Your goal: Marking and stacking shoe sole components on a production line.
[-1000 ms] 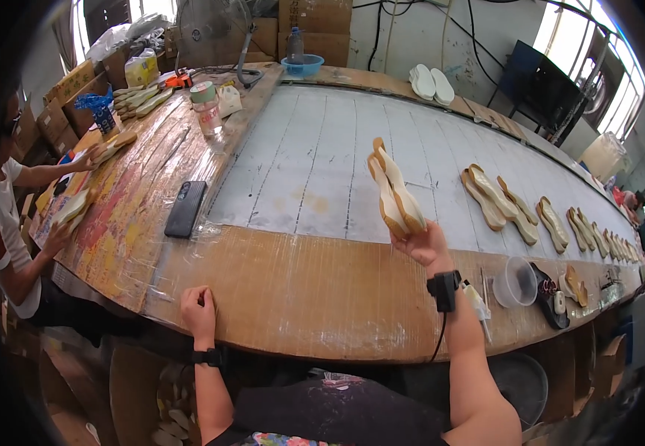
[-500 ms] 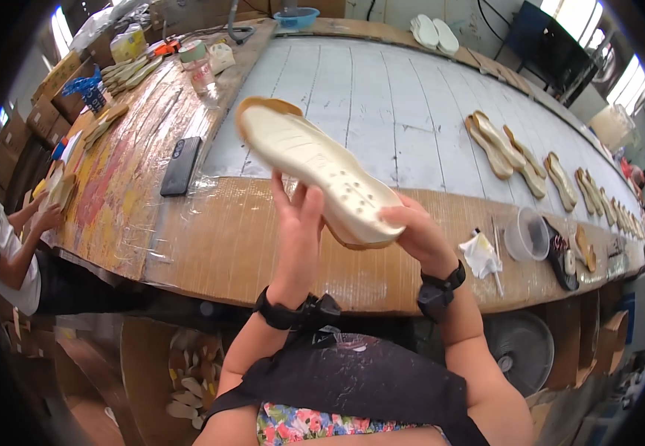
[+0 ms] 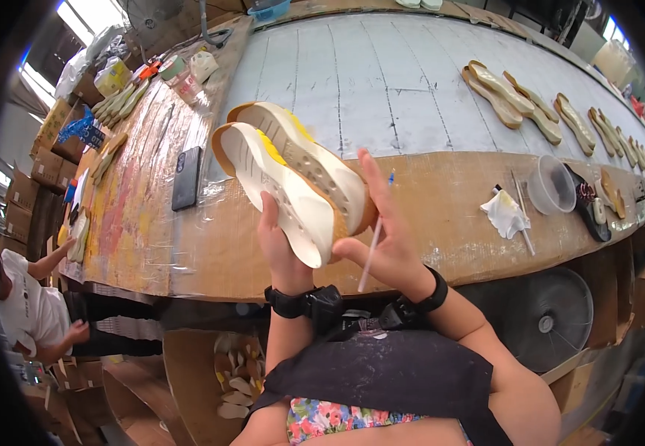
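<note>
A pair of shoe soles, cream inside with brown and yellow edges, is raised above the cardboard-covered table edge. The near sole [image 3: 281, 197] and the far sole [image 3: 322, 167] lie side by side, hollow faces upward. From below, my left hand [image 3: 285, 249] is closed on the pair, its thumb against the near sole's side; its other fingers are hidden. At the right-hand ends, my right hand [image 3: 389, 241] steadies the soles with its thumb, fingers stretched up beside them. A thin, pale pen with a blue tip [image 3: 375, 241] lies across this hand, apparently held in the thumb's crook.
A phone [image 3: 186, 178] lies left on the stained table. To the right are a white crumpled cloth [image 3: 506, 214], a clear plastic tub [image 3: 552, 184] and a row of soles [image 3: 575, 123]. At far left, a co-worker [image 3: 36, 308] sits near the table. Below right is a round fan [image 3: 538, 320].
The soles have tilted and spread apart, so two now show rather than one. My right hand has straightened its fingers, and the pen has come into view. The whole view has shifted.
</note>
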Tool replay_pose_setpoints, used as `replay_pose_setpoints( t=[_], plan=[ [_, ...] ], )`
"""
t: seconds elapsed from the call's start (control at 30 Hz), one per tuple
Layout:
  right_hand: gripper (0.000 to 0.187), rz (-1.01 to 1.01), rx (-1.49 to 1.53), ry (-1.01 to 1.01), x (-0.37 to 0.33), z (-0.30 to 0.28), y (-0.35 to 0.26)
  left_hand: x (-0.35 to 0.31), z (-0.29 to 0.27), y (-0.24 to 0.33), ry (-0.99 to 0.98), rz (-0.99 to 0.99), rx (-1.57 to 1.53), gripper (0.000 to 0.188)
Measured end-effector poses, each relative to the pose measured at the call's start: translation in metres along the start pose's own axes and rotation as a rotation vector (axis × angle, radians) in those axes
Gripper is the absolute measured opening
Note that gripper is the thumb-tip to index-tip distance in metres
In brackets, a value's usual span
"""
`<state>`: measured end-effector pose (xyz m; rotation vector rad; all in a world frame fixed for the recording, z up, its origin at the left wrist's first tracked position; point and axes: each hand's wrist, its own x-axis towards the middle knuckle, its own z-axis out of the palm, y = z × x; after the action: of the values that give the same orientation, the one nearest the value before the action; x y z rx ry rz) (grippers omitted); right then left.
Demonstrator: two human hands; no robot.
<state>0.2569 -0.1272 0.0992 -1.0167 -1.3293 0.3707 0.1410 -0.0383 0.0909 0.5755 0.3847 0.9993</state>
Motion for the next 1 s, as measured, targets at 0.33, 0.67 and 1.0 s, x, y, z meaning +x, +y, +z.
replay_pose_setpoints(
  t=[0.33, 0.67, 1.0],
  plan=[
    [0.070, -0.060, -0.153, -0.025, -0.046, -0.014, 0.003, -0.016, -0.032, -0.011, -0.329, -0.086, -0.140, 0.047],
    [0.029, -0.506, -0.363, -0.126, -0.066, -0.016, 0.015, -0.021, -0.041, -0.012, -0.173, -0.291, -0.104, 0.056],
    [0.063, 0.070, -0.236, -0.165, -0.061, -0.012, 0.014, -0.026, -0.053, -0.019, -0.127, -0.319, 0.013, 0.061]
  ],
)
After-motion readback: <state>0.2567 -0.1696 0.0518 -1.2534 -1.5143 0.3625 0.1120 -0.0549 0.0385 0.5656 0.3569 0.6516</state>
